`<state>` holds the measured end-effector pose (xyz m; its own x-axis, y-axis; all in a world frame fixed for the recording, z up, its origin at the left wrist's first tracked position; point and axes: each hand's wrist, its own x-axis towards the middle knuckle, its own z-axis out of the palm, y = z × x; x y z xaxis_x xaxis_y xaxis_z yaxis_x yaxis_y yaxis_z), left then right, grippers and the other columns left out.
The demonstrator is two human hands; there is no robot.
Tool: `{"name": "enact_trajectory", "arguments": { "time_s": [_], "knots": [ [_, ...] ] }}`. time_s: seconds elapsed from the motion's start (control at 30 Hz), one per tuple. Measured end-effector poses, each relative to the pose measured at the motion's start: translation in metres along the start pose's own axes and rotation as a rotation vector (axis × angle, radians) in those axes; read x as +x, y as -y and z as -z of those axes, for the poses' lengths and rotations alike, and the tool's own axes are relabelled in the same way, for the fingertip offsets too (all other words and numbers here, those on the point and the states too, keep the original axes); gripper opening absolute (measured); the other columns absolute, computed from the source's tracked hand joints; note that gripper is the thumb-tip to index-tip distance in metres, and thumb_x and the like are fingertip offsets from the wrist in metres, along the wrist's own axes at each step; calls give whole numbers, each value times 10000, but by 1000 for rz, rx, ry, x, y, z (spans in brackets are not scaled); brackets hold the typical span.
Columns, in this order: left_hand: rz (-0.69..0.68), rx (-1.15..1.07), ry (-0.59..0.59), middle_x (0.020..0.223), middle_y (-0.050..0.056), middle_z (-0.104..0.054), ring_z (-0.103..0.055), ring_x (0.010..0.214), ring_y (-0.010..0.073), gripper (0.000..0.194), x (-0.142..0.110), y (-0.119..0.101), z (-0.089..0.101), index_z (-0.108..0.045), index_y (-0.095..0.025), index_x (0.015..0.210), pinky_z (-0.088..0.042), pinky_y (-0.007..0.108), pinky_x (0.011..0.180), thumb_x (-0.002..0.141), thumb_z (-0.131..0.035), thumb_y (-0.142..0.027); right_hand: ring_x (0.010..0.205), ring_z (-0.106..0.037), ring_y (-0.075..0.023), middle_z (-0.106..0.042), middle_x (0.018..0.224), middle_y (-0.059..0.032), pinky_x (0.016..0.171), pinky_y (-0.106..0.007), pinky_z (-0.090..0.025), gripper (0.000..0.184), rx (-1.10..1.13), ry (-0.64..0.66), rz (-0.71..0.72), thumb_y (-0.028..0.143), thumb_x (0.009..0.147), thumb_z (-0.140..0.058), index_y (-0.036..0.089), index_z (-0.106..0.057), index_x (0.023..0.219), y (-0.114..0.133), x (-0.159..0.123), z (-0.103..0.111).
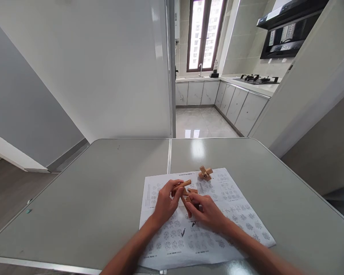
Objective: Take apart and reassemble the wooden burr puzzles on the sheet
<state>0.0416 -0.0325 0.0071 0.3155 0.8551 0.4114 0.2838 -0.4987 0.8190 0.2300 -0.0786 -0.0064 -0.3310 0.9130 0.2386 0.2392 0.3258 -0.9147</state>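
Note:
My left hand point(165, 203) is closed round a short wooden stick point(183, 184), held just above a printed instruction sheet point(232, 214). My right hand point(206, 211) pinches another wooden puzzle piece point(192, 190) that meets the stick between both hands. How the pieces join is hidden by my fingers. An assembled wooden cross-shaped puzzle point(205, 173) sits on the far edge of the sheet, apart from both hands.
The sheet lies on a grey folding table point(103, 191) with a centre seam. Beyond the table stands a white wall panel point(103, 68). To the right opens a kitchen with counter cabinets point(240, 103), a gas hob point(256, 79) and a window point(205, 34).

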Motion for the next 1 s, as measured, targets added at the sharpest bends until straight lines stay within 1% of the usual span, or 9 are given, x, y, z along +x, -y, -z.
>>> {"name": "enact_trajectory", "arguments": {
  "time_s": [0.1, 0.2, 0.4, 0.53, 0.7, 0.77, 0.87, 0.93, 1.0],
  "knots": [
    [-38, 44, 0, 1077, 66, -708, -675, 903, 188, 286, 0, 1, -1, -657, -257, 1288, -557, 317, 783, 1073, -498, -358, 541, -531, -133, -641, 641, 2, 545, -275, -411, 392, -43, -15, 1, 480, 1061, -475, 233, -521, 761, -4, 1, -2],
    [-53, 83, -22, 1031, 55, -699, -656, 870, 181, 329, -1, 0, -1, -643, -276, 1358, -547, 318, 797, 1082, -476, -341, 537, -521, -132, -624, 625, 8, 551, -273, -411, 374, -70, -38, 18, 457, 1060, -485, 232, -527, 764, -5, 1, -4],
    [-35, 79, -30, 1080, 46, -695, -657, 926, 184, 350, 0, -7, -2, -651, -323, 1369, -545, 328, 868, 1100, -428, -323, 528, -521, -131, -620, 612, 23, 542, -268, -406, 319, -40, -63, 29, 363, 1053, -514, 234, -509, 761, -5, 0, -7],
    [-42, 77, -35, 1077, 44, -694, -656, 910, 175, 353, 0, -6, -2, -652, -320, 1367, -551, 320, 861, 1103, -418, -313, 522, -516, -134, -617, 604, 22, 527, -274, -396, 319, -69, -83, 38, 367, 1044, -516, 236, -490, 755, -7, 0, -7],
    [-81, 83, 19, 1091, 54, -698, -669, 934, 183, 353, 1, -7, 2, -643, -306, 1380, -562, 326, 862, 1097, -431, -323, 516, -530, -131, -617, 603, 19, 522, -278, -405, 346, -63, -63, 38, 391, 1042, -514, 239, -464, 735, -2, -1, -4],
    [-70, 60, 7, 1096, 57, -710, -678, 949, 187, 331, 2, -7, 3, -663, -292, 1341, -568, 332, 867, 1090, -454, -336, 524, -544, -132, -605, 605, 21, 523, -274, -412, 348, -40, -60, 26, 398, 1043, -516, 238, -469, 738, 0, -1, -3],
    [-27, 0, -53, 1058, 63, -728, -695, 944, 197, 253, 2, -3, 1, -692, -238, 1183, -594, 343, 844, 1059, -525, -382, 526, -554, -134, -588, 601, 26, 516, -269, -416, 339, -19, -56, 5, 406, 1043, -520, 237, -483, 751, 1, 0, -2],
    [-4, -27, -83, 1027, 62, -731, -702, 935, 200, 230, 1, 0, 0, -672, -217, 1093, -609, 352, 832, 1044, -552, -407, 524, -548, -133, -590, 601, 25, 517, -270, -416, 340, -20, -55, 1, 406, 1042, -522, 236, -485, 749, 0, 0, -2],
    [5, -40, -80, 1016, 63, -730, -705, 937, 201, 230, 1, 1, -1, -656, -210, 1061, -614, 358, 833, 1041, -551, -414, 524, -544, -132, -595, 605, 23, 528, -272, -420, 345, -21, -55, -1, 398, 1040, -526, 235, -481, 740, -2, 0, -2]
  ]
}}
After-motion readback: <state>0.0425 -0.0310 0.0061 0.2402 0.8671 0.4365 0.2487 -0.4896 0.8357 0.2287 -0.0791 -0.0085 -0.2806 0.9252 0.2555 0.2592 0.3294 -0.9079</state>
